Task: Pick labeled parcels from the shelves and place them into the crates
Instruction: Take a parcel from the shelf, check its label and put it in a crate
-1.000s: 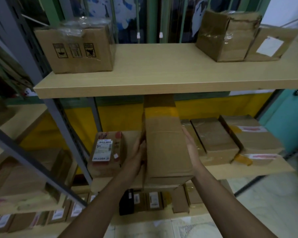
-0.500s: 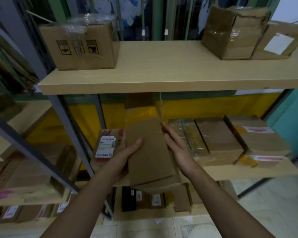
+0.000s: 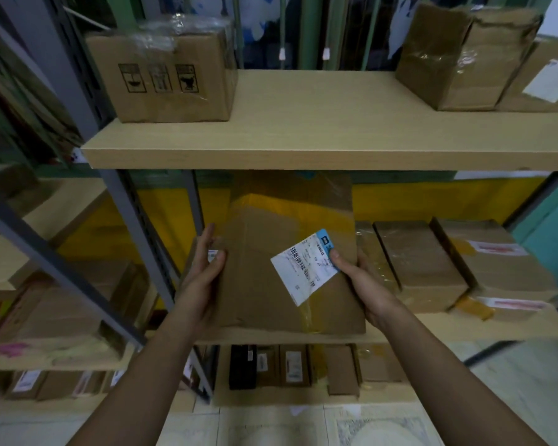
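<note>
While a tall rack on grey steel uprights (image 3: 149,239) fills the view, its pale upper shelf (image 3: 319,123) carries a carton with handling symbols (image 3: 165,78) at the left and two crumpled brown boxes (image 3: 458,59) at the right. Below it, the middle shelf (image 3: 464,326) holds a row of taped parcels (image 3: 422,265) lying side by side on the right. In front of that shelf's left part, the brown parcel (image 3: 271,275) is held up between both hands. Its broad face is turned toward the camera and its far end reaches up to the underside of the upper shelf. The left hand (image 3: 203,275) clasps the parcel's left edge, with the thumb on the front face and the fingers running along the side toward the back. The right hand (image 3: 364,284) grips the right edge, its fingers tucked behind, out of sight. A white shipping label (image 3: 303,272) with a blue corner sits tilted on the front face, and the right thumb (image 3: 335,257) presses on its right edge.
</note>
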Tool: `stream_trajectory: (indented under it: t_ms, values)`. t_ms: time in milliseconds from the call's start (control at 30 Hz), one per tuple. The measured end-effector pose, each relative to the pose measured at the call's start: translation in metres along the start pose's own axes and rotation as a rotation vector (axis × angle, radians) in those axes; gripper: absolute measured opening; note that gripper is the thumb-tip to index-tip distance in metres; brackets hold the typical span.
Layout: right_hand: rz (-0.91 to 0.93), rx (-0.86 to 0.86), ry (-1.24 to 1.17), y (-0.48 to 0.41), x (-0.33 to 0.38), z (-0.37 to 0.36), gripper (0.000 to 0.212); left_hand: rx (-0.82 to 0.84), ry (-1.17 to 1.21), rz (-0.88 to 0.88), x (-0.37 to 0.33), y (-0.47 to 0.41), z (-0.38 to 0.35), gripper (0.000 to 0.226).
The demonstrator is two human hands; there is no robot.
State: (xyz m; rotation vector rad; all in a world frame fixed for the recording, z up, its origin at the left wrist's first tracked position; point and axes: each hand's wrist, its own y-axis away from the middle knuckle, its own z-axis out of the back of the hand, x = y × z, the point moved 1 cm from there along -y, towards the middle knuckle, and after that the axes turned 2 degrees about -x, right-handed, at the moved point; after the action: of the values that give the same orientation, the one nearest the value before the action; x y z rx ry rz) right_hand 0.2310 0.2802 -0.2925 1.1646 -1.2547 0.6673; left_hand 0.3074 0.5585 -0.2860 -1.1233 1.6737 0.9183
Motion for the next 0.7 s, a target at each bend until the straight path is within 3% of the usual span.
stream_trajectory:
  t_ms: [67,133,200,333,433,533,700]
  values:
    - [0.019,-0.045,-0.005,-0.002,-0.003,0.000,0.082,-0.033,-0.086,-0.001,-0.001,-0.005,0.002,0.058]
    - [0.018,-0.076,0.070,-0.006,-0.011,0.003,0.106,-0.036,-0.113,0.036,-0.001,-0.003,-0.005,0.040]
    - [0.028,-0.102,0.159,-0.010,-0.015,0.004,0.110,-0.006,-0.123,0.069,0.005,0.001,-0.013,0.041]
    - [0.077,-0.161,0.165,-0.010,-0.018,0.006,0.086,-0.012,-0.119,0.160,0.023,-0.001,-0.016,0.078]
    - [0.052,-0.150,0.033,-0.006,-0.019,0.014,0.097,-0.088,0.053,0.212,0.034,-0.009,-0.008,0.072]
    - [-0.104,-0.087,-0.088,0.004,-0.032,0.014,0.109,-0.128,0.121,0.229,0.038,-0.014,-0.005,0.062]
    - [-0.284,-0.023,-0.522,0.021,-0.066,-0.023,0.054,-0.180,0.073,0.307,0.050,-0.033,-0.008,0.046]
